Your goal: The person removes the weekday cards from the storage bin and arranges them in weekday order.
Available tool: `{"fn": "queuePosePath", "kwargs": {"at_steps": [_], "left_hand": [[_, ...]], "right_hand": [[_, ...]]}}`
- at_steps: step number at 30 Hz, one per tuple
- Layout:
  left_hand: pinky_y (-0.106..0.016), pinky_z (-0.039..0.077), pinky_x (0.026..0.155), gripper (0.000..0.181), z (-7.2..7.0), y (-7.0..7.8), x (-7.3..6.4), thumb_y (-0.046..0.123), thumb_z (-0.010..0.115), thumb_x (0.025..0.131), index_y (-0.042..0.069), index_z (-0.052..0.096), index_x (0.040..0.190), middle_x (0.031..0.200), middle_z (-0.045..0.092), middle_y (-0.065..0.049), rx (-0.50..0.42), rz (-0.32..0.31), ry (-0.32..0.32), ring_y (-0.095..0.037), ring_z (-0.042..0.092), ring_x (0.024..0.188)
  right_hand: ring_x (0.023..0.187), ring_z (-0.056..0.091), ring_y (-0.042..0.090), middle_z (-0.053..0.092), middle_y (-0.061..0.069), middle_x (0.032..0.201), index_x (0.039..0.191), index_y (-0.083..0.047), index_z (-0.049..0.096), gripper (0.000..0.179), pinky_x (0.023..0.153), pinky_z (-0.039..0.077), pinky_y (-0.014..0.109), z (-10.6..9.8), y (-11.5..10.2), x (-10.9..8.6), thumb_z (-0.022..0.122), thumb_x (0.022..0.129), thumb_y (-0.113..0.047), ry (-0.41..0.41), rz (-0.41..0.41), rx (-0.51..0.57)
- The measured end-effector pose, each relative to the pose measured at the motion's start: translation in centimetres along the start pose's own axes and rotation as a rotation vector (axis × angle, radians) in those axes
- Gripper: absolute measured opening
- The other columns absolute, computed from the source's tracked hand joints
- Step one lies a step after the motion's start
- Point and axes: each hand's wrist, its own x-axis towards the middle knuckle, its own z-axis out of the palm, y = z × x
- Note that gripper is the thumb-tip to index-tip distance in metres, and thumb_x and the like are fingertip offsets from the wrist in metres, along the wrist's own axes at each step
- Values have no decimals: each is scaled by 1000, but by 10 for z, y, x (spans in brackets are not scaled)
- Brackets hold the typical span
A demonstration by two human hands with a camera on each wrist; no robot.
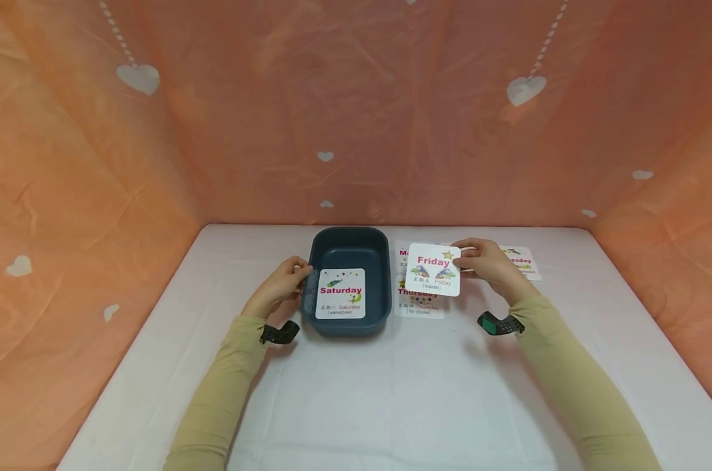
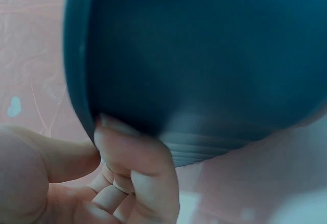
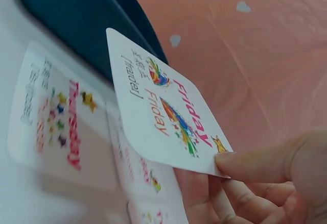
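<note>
My left hand (image 1: 281, 286) grips the left rim of a dark blue rectangular basin (image 1: 350, 237), thumb and forefinger pinching its edge in the left wrist view. Inside the basin shows a white card printed "Saturday" (image 1: 340, 294). Between thumb and fingers, my right hand (image 1: 485, 263) pinches the right edge of a "Friday" card (image 1: 432, 269), held tilted above the table to the right of the basin. Beneath it lies a "Thursday" card (image 1: 419, 307), partly covered in the head view. Another card beginning "Mo" (image 1: 402, 253) peeks out behind.
A card ending in "esday" (image 1: 523, 265) lies right of my right hand, partly hidden by it. The white-covered table (image 1: 391, 399) is bounded by orange cloth walls (image 1: 379, 118) with white hearts at the back and sides.
</note>
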Motion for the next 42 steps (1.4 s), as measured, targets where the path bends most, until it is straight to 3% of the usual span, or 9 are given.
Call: {"fn": "queuePosePath", "kwargs": {"at_steps": [9, 15, 25, 30, 36, 42], "left_hand": [[-26, 38, 51, 16, 2, 0, 2, 17, 43, 104, 2, 42, 106, 74, 46, -5, -4, 11, -8, -13, 45, 59], [-25, 42, 53, 21, 2, 0, 2, 17, 43, 103, -2, 43, 111, 76, 48, -5, 4, 4, -22, -12, 47, 60], [-25, 41, 52, 21, 0, 0, 0, 17, 43, 103, -2, 43, 112, 79, 50, -6, -8, 15, -34, -12, 48, 59], [-25, 41, 52, 21, 0, 2, 2, 17, 43, 104, -2, 43, 111, 78, 49, -6, -8, 16, -35, -12, 47, 59], [-25, 40, 52, 19, 0, 1, 1, 17, 44, 103, -1, 43, 109, 77, 46, -6, 2, 17, -26, -13, 46, 59], [-24, 40, 52, 20, 0, 1, -3, 20, 46, 102, 0, 44, 105, 77, 47, -7, -1, 66, -43, -13, 47, 60]], "right_hand": [[88, 61, 10, 55, 26, 122, 138, 7, 37, 50, 87, 49, 36, -21, 21, -15, 58, 94, -5, 17, 31, -37], [84, 60, 6, 58, 23, 118, 139, 9, 35, 53, 82, 51, 31, -31, 32, -25, 59, 93, -4, 40, 38, -53], [87, 58, 5, 49, 27, 128, 143, 6, 32, 56, 80, 51, 28, -46, 48, -38, 58, 95, -8, 74, 91, -63], [85, 58, 8, 54, 24, 124, 143, 4, 34, 56, 76, 51, 28, -49, 54, -41, 59, 95, -11, 96, 140, -70], [83, 58, 7, 57, 22, 119, 141, 8, 34, 55, 74, 52, 27, -48, 63, -42, 58, 94, -7, 80, 120, -40], [83, 57, 7, 57, 24, 119, 139, 10, 35, 53, 71, 51, 25, -45, 68, -43, 58, 95, -7, 90, 118, -88]]}}
